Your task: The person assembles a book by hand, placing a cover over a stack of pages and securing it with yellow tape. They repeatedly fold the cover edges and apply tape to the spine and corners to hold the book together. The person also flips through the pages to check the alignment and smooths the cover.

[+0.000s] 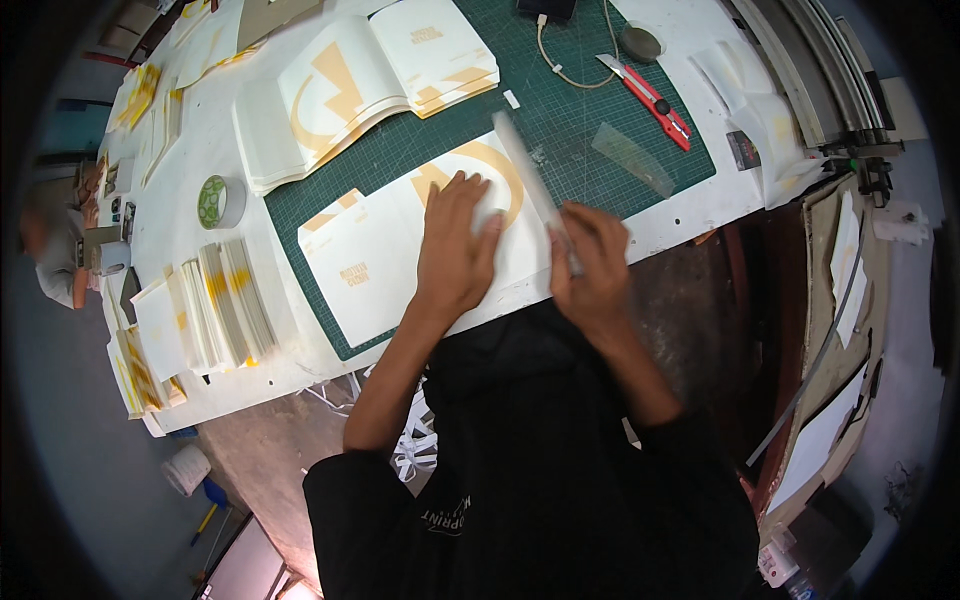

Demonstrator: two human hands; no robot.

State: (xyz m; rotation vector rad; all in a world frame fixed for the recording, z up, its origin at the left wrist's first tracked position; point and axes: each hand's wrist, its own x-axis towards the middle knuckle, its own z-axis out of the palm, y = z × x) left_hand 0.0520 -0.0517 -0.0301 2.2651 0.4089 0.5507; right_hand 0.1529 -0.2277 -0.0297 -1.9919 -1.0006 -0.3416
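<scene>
A white sheet with a pale orange print (375, 235) lies on the green cutting mat (480, 140) in front of me. My left hand (458, 245) rests flat on it, fingers stretched forward over the orange curve. At the sheet's right edge, my right hand (590, 260) has its fingers closed around the near end of a long pale strip (522, 165). The strip is blurred, so I cannot tell whether it is a ruler or a band of paper. A red cutter knife (652, 103) lies on the mat to the far right, its blade showing.
Beyond the sheet lies a stack of open printed sheets (350, 90). Folded stacks (225, 305) and a round tin (220, 201) stand at the left. A cable (570, 75), a dark round object (640, 43) and a clear strip (633, 158) are at the right. Another person (60, 245) sits far left.
</scene>
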